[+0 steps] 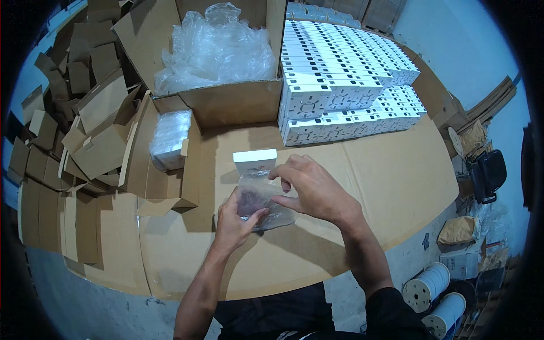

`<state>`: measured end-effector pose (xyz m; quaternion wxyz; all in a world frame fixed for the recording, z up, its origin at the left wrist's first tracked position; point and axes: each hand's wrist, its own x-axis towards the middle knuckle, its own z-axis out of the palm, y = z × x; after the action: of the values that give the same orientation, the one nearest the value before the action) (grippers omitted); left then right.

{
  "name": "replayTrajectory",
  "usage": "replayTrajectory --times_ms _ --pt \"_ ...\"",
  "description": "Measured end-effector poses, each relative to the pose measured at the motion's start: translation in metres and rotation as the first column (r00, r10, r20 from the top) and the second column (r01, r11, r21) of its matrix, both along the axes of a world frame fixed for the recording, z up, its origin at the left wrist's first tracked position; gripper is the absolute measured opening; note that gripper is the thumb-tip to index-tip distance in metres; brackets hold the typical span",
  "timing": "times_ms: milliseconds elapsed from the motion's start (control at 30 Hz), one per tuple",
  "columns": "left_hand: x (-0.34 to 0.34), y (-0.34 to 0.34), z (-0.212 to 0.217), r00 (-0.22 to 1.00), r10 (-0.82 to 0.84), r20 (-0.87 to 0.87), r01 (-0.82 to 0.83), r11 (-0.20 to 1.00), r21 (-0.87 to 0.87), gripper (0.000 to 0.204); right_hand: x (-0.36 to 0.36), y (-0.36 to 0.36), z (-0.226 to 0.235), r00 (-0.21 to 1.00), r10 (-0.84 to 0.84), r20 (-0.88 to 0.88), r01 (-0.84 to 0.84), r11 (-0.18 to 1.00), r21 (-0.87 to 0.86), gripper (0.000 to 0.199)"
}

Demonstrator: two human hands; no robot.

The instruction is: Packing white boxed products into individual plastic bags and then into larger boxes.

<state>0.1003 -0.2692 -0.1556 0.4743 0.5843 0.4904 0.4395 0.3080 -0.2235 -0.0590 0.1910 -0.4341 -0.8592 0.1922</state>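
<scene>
My left hand (234, 221) grips a clear plastic bag (275, 218) from its left side, thumb lying across the front. Something greyish shows through the film, too blurred to name. My right hand (314, 190) is at the bag's upper right, with its fingers curled and the thumb against the film; it seems to hold the bag's edge. Just beyond the bag, a small white box (255, 162) stands on the cardboard-covered table, its lower part hidden by the bag.
An open carton (170, 190) on the left holds wrapped packets (171, 139). Behind it, a large carton (232, 105) contains crumpled clear bags (218, 51). White boxes (345, 90) are stacked at the back right. Empty brown cartons (99, 133) pile up at far left.
</scene>
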Motion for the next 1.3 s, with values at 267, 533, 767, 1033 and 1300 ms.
replayTrajectory --times_ms 267,533,767,1033,1300 --pt "-0.002 -0.003 0.006 0.999 -0.010 -0.035 0.010 1.000 -0.015 0.054 -0.027 0.002 0.011 0.975 0.152 0.161 -0.128 0.980 -0.150 0.030" --pt "-0.006 -0.001 0.017 0.973 -0.094 -0.209 0.102 0.994 0.030 0.072 -0.023 0.007 0.013 0.977 0.214 -0.005 -0.211 0.955 -0.210 0.020" --pt "-0.008 -0.001 0.010 0.989 -0.131 -0.067 0.130 0.991 -0.013 0.070 -0.018 0.012 0.008 0.920 0.385 -0.065 -0.390 0.917 -0.082 0.028" --pt "-0.008 0.000 0.014 0.990 -0.075 -0.120 0.074 0.997 -0.009 0.069 -0.017 0.015 0.000 0.956 0.289 -0.039 -0.292 0.943 -0.161 0.035" --pt "-0.005 0.001 0.009 0.996 -0.086 -0.026 0.086 0.996 -0.008 0.076 -0.020 0.012 0.014 0.941 0.323 0.099 -0.290 0.923 -0.253 0.031"
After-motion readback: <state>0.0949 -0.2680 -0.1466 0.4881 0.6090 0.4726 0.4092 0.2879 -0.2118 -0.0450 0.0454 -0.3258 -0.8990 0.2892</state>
